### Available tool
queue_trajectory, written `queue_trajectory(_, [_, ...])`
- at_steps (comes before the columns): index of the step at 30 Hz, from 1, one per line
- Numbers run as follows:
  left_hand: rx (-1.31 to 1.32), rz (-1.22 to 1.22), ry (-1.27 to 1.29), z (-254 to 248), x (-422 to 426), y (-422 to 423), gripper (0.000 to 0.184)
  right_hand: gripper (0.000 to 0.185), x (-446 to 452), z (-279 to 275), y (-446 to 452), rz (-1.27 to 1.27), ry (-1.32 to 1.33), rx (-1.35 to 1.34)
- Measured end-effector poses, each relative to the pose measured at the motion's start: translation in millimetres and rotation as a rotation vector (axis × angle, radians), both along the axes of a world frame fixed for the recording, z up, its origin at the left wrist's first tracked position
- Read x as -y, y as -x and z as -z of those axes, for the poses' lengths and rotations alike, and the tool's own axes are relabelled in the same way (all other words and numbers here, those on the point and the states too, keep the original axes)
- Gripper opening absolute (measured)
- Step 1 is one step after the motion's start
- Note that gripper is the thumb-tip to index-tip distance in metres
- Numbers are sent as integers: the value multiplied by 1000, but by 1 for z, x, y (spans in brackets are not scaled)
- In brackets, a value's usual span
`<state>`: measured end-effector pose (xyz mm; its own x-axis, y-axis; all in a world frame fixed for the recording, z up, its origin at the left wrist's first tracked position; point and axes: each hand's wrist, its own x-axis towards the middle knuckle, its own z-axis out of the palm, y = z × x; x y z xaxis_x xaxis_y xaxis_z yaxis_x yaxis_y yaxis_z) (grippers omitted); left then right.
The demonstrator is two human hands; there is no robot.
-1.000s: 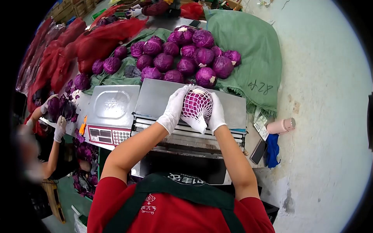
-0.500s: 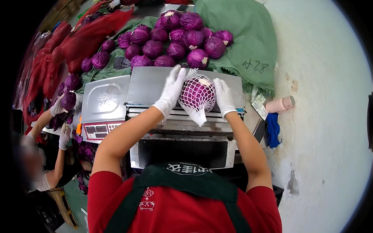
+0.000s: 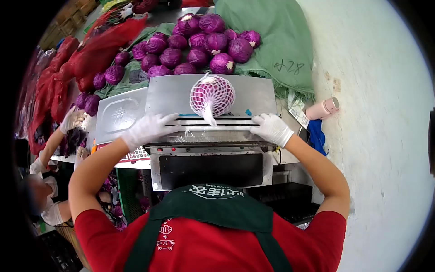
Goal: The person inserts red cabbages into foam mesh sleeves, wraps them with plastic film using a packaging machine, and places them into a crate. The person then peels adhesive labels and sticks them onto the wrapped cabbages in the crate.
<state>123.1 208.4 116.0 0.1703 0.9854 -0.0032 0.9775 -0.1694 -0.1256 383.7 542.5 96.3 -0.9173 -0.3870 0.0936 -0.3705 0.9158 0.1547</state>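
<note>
A purple cabbage in a white foam net (image 3: 212, 95) rests on the metal top of the wrapping machine (image 3: 256, 93), its gathered tail pointing toward me. Neither hand touches it. My left hand (image 3: 152, 130), in a white glove, lies at the left end of the machine's front rollers, fingers stretched out over the bars. My right hand (image 3: 271, 128), also gloved, is at the right end of the same rollers, its fingers bent inward with their tips on the clear film or bar; whether they grip film is too small to make out.
Several purple cabbages (image 3: 198, 57) lie on green sacking (image 3: 272, 36) behind the machine. A scale (image 3: 122, 113) stands to the left, a pink bottle (image 3: 322, 109) to the right. Beyond the scale are red net bags (image 3: 102, 47) and a co-worker's gloved hands (image 3: 72, 119).
Both my hands have let go of the netted cabbage and moved apart to the ends of the rollers. The cabbage now sits on the metal top. The co-worker's hands have shifted.
</note>
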Motion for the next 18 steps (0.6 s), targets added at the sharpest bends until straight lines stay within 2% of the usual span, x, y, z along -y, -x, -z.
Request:
queue_trajectory(2, [241,-13,-248,30,-6,-2,30,16,19,1,4,172,283,132])
queue_trajectory(3, [413,-107,-364,32,-7,-12,15,12,15,6,-1,325,483,201])
queue_trajectory(4, [410,-114,-368,21,-2,-22,15,8,15,4,-3,481,685,272])
queue_trajectory(5, [856,-489,-176,6,7,-31,13,8,16,-1,-11,474,682,274])
queue_trajectory(6, [1292,-864,40,-7,15,-38,12,5,25,-28,-16,609,969,395])
queue_trajectory(7, [1408,-784,-73,-12,25,-42,15,4,29,-53,-16,746,1261,522])
queue_trajectory(8, [1493,-621,-245,-17,33,-41,14,4,26,-72,-13,743,1260,530])
queue_trajectory(10, [1496,-451,-553,-48,30,-36,18,5,22,-103,-9,498,1517,230])
queue_trajectory(11, [1501,-460,-555,-60,24,-29,18,5,19,-114,2,493,1545,39])
queue_trajectory(12, [1247,-438,-604,-73,13,-16,26,5,11,-122,18,482,1565,-157])
queue_trajectory(13, [988,-409,-647,-81,-1,-4,36,8,3,-118,37,564,1486,-278])
queue_trajectory(14, [1025,-320,-662,-75,-25,6,72,8,-10,-100,57,557,1482,-278])
queue_trajectory(15, [1109,-268,-515,-68,-44,15,99,19,-27,-72,78,401,1076,-383])
queue_trajectory(16, [941,-238,-338,-48,-62,25,112,30,-37,-51,95,242,665,-474])
queue_trajectory(17, [563,-158,-309,-30,-80,30,117,39,-31,-43,105,265,508,-291])
queue_trajectory(18, [577,-137,-159,-19,-99,28,119,48,-21,-33,115,287,345,-111])
